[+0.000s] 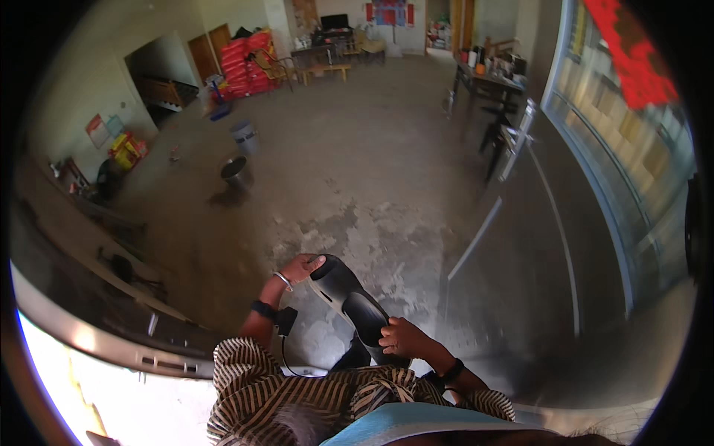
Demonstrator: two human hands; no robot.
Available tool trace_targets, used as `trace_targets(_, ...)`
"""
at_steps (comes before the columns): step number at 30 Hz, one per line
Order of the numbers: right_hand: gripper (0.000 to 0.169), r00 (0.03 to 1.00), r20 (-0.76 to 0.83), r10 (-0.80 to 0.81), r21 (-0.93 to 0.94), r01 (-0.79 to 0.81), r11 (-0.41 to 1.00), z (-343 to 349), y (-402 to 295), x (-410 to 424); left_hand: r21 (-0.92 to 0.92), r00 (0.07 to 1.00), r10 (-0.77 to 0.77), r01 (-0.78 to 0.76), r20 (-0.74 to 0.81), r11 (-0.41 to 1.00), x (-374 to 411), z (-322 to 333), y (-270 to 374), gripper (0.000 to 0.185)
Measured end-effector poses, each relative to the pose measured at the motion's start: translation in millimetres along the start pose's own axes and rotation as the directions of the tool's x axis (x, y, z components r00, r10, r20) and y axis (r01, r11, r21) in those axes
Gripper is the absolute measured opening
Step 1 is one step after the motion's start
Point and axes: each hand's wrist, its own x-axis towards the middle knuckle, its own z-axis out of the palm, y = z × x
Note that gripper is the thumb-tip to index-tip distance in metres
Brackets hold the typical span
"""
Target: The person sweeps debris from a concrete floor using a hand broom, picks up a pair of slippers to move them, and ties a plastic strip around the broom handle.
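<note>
I hold black footwear (365, 312), apparently rubber boots, slantwise in front of my body. It is smooth, with a pale edge along its left side; whether it is one piece or two overlapping I cannot tell. My left hand (301, 268) grips the upper far end, thumb on top. Lower down, the fingers of my right hand (403, 338) are curled around the near right side. A silver bangle (283, 281) and a dark band with a small black box (286, 321) are on my left arm. Another dark band (453, 370) circles my right wrist.
Stained concrete floor (357, 234) lies ahead. A metal bucket (234, 170) and a grey bucket (244, 136) stand to the left. A dark metal door (519, 267) with a handle is at right, near a cluttered table (491, 81). Red sacks (245, 64) are piled at the back.
</note>
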Motion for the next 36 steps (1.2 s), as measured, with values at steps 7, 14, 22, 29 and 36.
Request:
trace_targets(7, 0.015, 0.996, 0.075, 0.045, 0.090, -0.052, 0.995, -55.8, 127.2, 70.1, -0.281, 0.992, 0.126, -0.118, 0.011, 0.952, 128.6, -53.8, -3.6, 0.047)
trace_targets(14, 0.016, 0.980, 0.127, 0.152, 0.162, -0.172, 0.972, -119.1, 245.6, 92.5, -0.242, 0.954, 0.276, -0.242, 0.119, 0.940, 290.0, -83.8, 53.0, 0.046)
trace_targets(22, 0.016, 0.998, -0.048, 0.038, 0.013, -0.037, 0.999, -155.2, 445.9, 151.7, -0.219, 0.990, 0.121, -0.102, 0.075, 0.970, 494.9, -137.6, 47.7, 0.050)
trace_targets(29, 0.016, 0.996, -0.034, -0.085, 0.082, 0.088, 0.993, -199.9, 625.3, 231.7, -0.344, 0.999, 0.028, -0.041, -0.043, 0.938, 618.9, -218.6, 41.3, 0.049)
trace_targets(36, 0.012, 0.995, -0.059, -0.076, 0.120, 0.082, 0.989, -234.3, 752.8, 287.6, -0.372, 0.996, -0.021, -0.015, -0.091, 0.928, 737.7, -259.1, 50.1, 0.050)
